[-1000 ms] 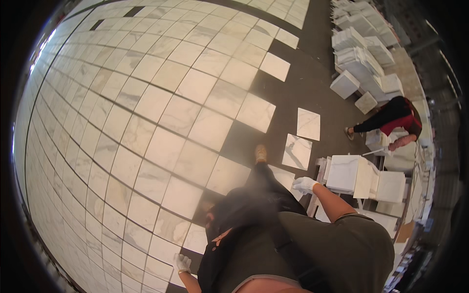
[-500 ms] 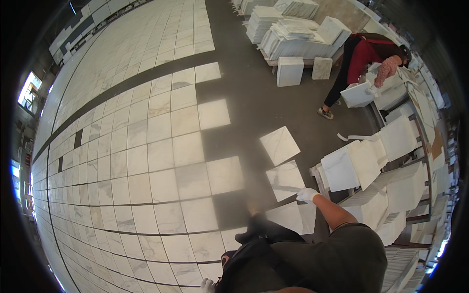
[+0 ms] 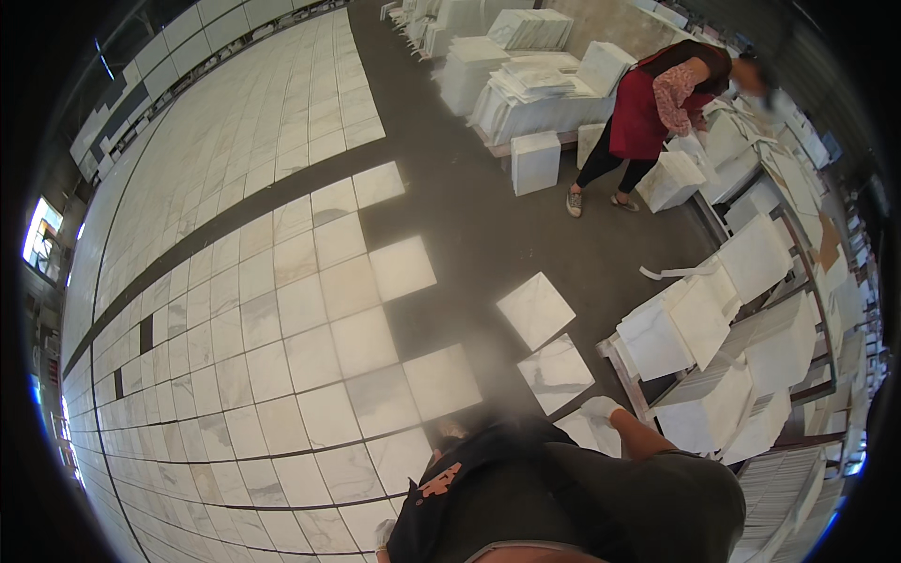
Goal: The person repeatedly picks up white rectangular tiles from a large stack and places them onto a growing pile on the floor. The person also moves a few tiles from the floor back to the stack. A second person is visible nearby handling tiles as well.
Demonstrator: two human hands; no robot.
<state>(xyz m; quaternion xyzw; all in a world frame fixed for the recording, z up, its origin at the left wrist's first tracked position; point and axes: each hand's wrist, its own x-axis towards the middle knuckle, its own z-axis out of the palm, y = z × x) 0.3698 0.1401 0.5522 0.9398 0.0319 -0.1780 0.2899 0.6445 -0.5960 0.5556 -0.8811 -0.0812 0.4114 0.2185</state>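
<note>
A: Where are the person's hands?

B: The right hand (image 3: 602,409) has a white glove on and is low down, right by a white marble floor tile (image 3: 575,432). The left hand (image 3: 383,535) has a white glove too. It is beside the dark shirt (image 3: 638,497), near the rows of floor tiles (image 3: 335,415).

A: What are the fingers doing?

B: The gloves look small and the shirt hides a lot, so nobody can tell if the fingers on either hand are spread, pressed together or pinching something.

A: What could go wrong?

B: A marble tile with gray streaks (image 3: 556,375) is lying flat on the floor, just past the right hand. A pale marble tile (image 3: 536,311) is right beside it. If one gets bumped, their edges could knock and a corner could chip.

A: And the feet?

B: The person's own body blocks the view down there. A foot could land on a tile edge and slip, or crack it.

A: Is there trouble on the right side?

B: Maybe. A leaning stack of tiles (image 3: 649,349) is on a wooden rack (image 3: 627,383), near the right arm. A hard bump could make it slide. A long white strip (image 3: 674,273) sticks out past the stack, so the co-worker in the red apron (image 3: 640,122) could catch a leg on it.
</note>
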